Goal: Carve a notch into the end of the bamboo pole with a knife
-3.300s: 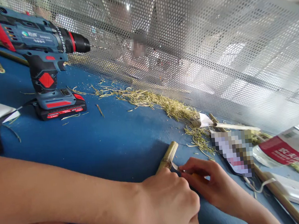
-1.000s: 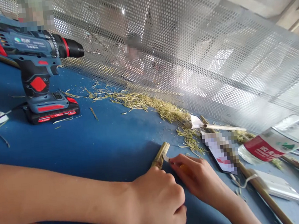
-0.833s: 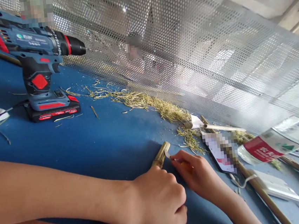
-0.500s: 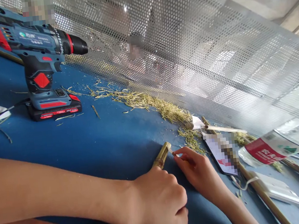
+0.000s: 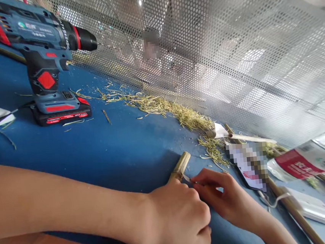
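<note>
A blue worktop [image 5: 119, 149] runs along a perforated metal screen [image 5: 230, 54] — a cordless drill [image 5: 44, 60] stands at left, shavings [image 5: 173, 109] litter the middle. The left hand [image 5: 179, 220] is closed around a bamboo stick [image 5: 181, 166]; the right hand [image 5: 226, 198] pinches a small blade [image 5: 186, 178] against it — mostly hidden.

One cordless drill [image 5: 45, 52], two hands [image 5: 180, 222], one red-labelled packet [image 5: 306, 158]

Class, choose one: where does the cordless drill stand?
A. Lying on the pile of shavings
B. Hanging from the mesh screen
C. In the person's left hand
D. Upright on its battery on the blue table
D: the cordless drill stands on its battery on the blue table, away from both hands.
</note>
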Motion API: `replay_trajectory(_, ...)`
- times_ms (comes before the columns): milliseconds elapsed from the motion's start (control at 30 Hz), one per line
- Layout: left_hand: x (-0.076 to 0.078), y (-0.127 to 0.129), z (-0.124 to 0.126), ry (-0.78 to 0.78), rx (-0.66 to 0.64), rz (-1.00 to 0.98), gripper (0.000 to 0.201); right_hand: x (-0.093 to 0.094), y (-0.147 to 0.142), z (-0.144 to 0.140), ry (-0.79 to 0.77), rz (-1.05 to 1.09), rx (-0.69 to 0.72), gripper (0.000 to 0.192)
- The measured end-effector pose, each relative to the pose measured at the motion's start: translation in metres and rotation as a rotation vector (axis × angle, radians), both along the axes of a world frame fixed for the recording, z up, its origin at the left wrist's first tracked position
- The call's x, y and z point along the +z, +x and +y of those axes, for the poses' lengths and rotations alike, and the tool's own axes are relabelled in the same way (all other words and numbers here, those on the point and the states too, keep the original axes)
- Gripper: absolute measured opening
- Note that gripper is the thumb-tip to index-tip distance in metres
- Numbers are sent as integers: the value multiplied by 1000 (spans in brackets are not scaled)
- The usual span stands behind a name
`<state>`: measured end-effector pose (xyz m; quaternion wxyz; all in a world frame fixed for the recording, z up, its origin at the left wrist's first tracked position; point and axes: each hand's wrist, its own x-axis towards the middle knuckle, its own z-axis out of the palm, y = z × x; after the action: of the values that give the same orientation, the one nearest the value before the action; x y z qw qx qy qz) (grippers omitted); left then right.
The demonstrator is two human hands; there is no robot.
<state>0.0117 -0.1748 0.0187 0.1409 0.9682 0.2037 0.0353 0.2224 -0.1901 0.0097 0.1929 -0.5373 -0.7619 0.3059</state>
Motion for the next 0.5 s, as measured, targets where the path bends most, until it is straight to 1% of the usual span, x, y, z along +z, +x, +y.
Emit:
replay_trajectory(267, 3, 1, -2, -46, 11, -8, 44, -1, -5, -1, -6, 12, 5, 27)
replay_trajectory(500, 0, 3, -3, 15, 25, -58, 43, -1, -8, -2, 23, -34, -5, 26)
